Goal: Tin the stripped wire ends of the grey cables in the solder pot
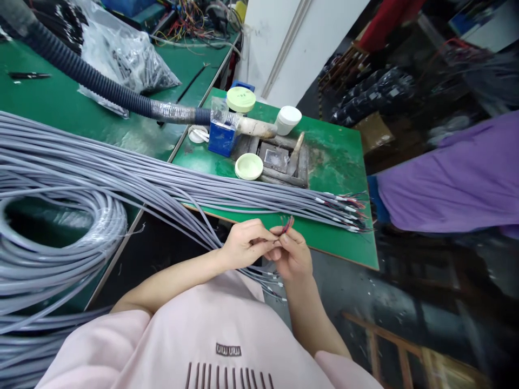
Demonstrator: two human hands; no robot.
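Showing thin red wire ends (287, 224)

A cable bundle (194, 181) lies across the workbench (336, 162), before a metal tray (275, 159), its coil (48, 254) to the left.

Two hands (292, 254), two pale green lids (248, 166).
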